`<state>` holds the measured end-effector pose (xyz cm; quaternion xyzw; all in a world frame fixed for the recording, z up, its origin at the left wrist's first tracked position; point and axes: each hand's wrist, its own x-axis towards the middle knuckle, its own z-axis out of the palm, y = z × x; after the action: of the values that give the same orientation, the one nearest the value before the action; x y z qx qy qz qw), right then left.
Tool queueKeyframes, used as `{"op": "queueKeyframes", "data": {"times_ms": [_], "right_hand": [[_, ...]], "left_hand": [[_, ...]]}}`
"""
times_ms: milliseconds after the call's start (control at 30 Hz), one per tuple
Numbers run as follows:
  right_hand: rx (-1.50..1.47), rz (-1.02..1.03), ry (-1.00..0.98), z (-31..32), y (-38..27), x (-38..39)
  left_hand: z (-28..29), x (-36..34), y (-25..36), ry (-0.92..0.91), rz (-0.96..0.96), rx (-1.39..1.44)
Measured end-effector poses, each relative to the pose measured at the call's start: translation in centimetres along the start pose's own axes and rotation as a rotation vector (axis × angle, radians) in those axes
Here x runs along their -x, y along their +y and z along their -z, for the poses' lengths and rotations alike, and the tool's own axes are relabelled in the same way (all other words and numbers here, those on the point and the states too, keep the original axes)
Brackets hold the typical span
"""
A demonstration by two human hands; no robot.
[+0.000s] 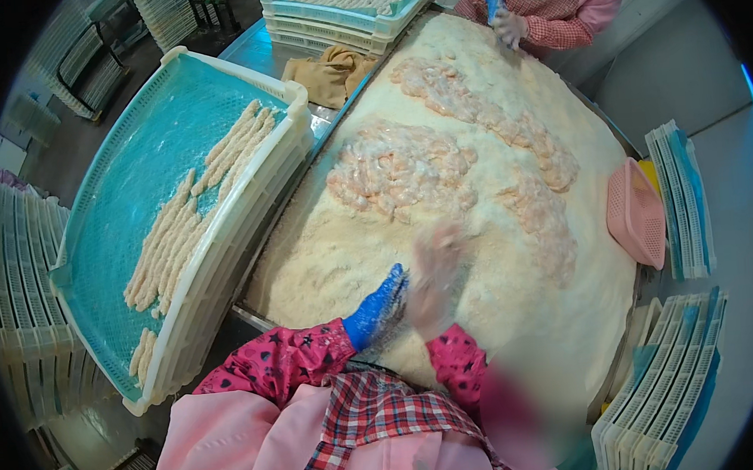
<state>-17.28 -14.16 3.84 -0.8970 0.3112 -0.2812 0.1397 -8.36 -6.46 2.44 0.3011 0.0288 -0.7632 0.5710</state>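
In front of me, my left hand [376,312] in a blue glove is held over a wide bed of pale crumb coating [326,264], its fingers stretched out and dusted with crumbs. Beside it, my right hand [437,274] is smeared by motion, so its fingers do not show clearly. The two palms face each other closely; I cannot tell whether anything lies between them. Beyond my hands rests a heap of pale pink raw meat pieces [394,169]. To the left, a tray [116,199] lined with blue-green mesh carries rows of coated strips [194,220].
More raw meat [490,112] trails along the crumbs behind and to the right. A pink basket [638,215] stands at the right edge near stacked white trays [661,381]. At the back are filled trays [354,17], a brown cloth [329,72] and a co-worker's gloved hands [506,22].
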Motion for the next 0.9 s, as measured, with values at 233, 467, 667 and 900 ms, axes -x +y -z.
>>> {"op": "queueKeyframes", "data": {"times_ms": [233, 467, 667, 900], "right_hand": [[-0.213, -0.075, 0.131, -1.1, -0.7, -0.7], [-0.102, 0.006, -0.058, -3.3, 1.5, -8.7], [0.294, 0.204, -0.136, -4.9, 5.1, -14.1], [0.293, 0.252, -0.104, -5.7, 3.5, -14.9]], "left_hand": [[-2.2, 0.7, 0.9, 0.024, -0.133, 0.049], [4.1, -0.5, 3.4, 0.141, -0.502, 0.158], [-0.7, 5.5, 19.0, 0.181, -0.955, -0.046], [10.0, 10.3, 33.8, 0.689, -0.663, -1.131]]}}
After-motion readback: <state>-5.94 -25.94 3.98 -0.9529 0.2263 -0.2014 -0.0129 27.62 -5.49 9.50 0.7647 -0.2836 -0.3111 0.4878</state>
